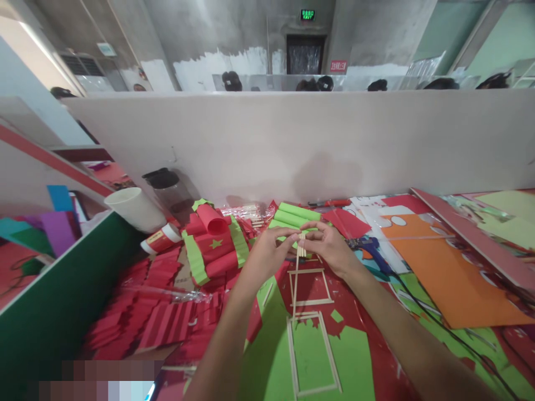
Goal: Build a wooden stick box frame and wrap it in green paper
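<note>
My left hand (273, 248) and my right hand (324, 243) meet above the middle of the table. Between their fingertips they pinch a small bunch of thin wooden sticks (301, 245). One long stick (296, 287) slants down from there toward the table. Below the hands lies a small stick frame (291, 287), roughly square. Nearer to me, a larger rectangular stick frame (291, 356) rests on green paper (353, 351). Rolled green paper (292, 214) sits just behind the hands.
Red and green folded paper pieces with a star (215, 245) stand left. Pleated red paper (167, 323), a white cup (136, 209) and a lidded jar (169, 189) are nearby. A blue glue gun (371, 248), its cord and orange paper (443, 267) lie right. Partitions bound the table.
</note>
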`<act>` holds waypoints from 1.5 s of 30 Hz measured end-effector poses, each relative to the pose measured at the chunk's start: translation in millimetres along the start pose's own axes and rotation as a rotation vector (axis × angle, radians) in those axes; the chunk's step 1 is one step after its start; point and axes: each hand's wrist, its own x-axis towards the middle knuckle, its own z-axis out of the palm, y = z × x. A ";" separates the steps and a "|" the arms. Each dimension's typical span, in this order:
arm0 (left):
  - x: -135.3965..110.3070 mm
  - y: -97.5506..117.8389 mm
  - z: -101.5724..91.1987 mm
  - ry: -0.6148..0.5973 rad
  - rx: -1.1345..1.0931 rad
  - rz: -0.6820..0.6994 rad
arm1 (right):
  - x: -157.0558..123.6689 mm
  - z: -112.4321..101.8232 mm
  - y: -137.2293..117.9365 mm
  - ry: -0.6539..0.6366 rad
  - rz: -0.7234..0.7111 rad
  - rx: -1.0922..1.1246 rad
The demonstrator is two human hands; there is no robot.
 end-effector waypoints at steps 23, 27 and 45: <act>-2.2 0.7 -35.6 0.250 -0.220 -0.076 | -5.1 -14.7 -0.7 -0.375 0.060 -0.789; 0.1 -5.5 -34.0 0.321 -0.412 -0.096 | -12.4 -6.7 11.6 -0.469 0.076 -1.062; 15.7 -28.9 43.6 0.460 -0.779 -0.140 | 2.0 9.9 1.3 0.241 -0.169 0.038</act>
